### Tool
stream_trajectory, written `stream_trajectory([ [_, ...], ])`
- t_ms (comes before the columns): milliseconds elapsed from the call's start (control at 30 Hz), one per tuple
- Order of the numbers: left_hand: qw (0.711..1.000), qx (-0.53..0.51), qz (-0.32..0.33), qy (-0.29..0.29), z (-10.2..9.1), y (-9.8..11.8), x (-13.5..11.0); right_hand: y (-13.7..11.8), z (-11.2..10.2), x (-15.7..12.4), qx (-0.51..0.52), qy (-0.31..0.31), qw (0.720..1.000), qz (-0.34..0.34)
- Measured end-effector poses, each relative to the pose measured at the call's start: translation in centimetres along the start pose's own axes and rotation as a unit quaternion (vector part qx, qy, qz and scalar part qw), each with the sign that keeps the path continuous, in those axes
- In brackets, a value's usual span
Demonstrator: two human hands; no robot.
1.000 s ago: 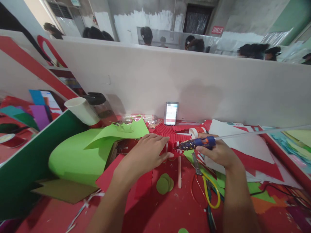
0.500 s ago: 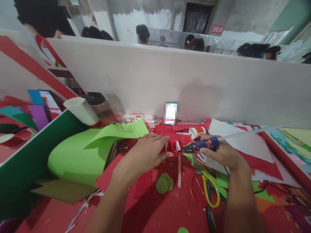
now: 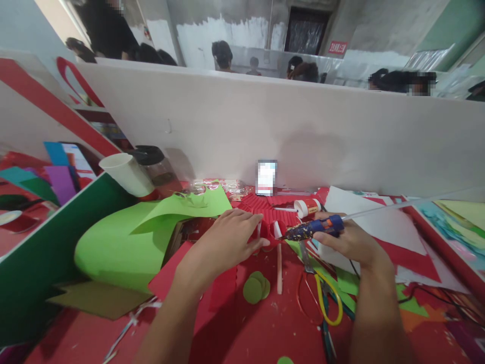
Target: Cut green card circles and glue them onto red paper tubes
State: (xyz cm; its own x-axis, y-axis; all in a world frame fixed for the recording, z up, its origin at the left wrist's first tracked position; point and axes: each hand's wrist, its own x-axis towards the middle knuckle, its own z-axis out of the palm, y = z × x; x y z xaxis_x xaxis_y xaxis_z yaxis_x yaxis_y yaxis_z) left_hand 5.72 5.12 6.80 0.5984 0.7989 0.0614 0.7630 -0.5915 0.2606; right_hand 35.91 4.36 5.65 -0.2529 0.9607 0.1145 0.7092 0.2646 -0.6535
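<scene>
My right hand is closed round a blue hot glue gun with a long clear glue stick out of its back. The gun's nozzle points left, at the edge of a curled red paper piece with white inside. My left hand is closed on the left side of that red paper piece, thumb below and fingers above; part of it is hidden behind the fingers. Just below lie a pale stick and several green paper circles.
Scissors with red and yellow handles lie right of centre. Green paper sheets, a white cup and a lidded bottle stand left. A phone leans on the white partition. White paper lies right; people are beyond.
The glue gun has shifted slightly right and down, its nozzle still by the red paper piece. My left hand stays in place. A person in black beyond the partition has moved right.
</scene>
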Motion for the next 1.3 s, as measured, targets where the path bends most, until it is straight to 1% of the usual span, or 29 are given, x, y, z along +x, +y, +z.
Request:
stream_trajectory([
  [200, 1.000, -0.002, -0.004, -0.003, 0.0, 0.1, 0.1, -0.4, -0.5, -0.2, 0.002, -0.008, 1.000, 0.020],
  [333, 1.000, -0.003, -0.006, -0.004, 0.0, 0.0, 0.1, -0.3, -0.4, -0.1, 0.003, 0.001, 1.000, 0.017],
  [467, 1.000, -0.002, -0.006, -0.002, 0.0, 0.0, 0.0, 0.0, -0.3, -0.2, 0.008, -0.001, 0.999, 0.033],
  [633, 1.000, -0.008, -0.006, -0.001, 0.1, -0.1, 0.0, 0.3, -1.1, -0.7, 0.000, -0.005, 0.999, 0.051],
  [700, 1.000, -0.008, -0.008, 0.000, 0.1, -0.1, 0.0, 0.6, -1.4, -0.9, -0.003, 0.010, 0.998, 0.058],
  [800, 1.000, -0.006, -0.008, -0.001, 0.0, 0.0, 0.0, 0.8, -1.7, -1.1, -0.008, 0.049, 0.996, 0.068],
  [900, 1.000, -0.003, -0.006, -0.002, 0.1, 0.0, 0.0, 0.8, -1.6, -1.1, -0.003, 0.062, 0.995, 0.081],
  [1133, 1.000, 0.003, -0.007, -0.002, 0.2, 0.1, 0.1, 0.8, -1.4, -0.9, 0.031, 0.034, 0.994, 0.101],
  [1300, 1.000, 0.008, -0.006, 0.000, 0.2, 0.2, 0.1, 0.5, -1.6, -1.0, 0.034, 0.003, 0.996, 0.087],
])
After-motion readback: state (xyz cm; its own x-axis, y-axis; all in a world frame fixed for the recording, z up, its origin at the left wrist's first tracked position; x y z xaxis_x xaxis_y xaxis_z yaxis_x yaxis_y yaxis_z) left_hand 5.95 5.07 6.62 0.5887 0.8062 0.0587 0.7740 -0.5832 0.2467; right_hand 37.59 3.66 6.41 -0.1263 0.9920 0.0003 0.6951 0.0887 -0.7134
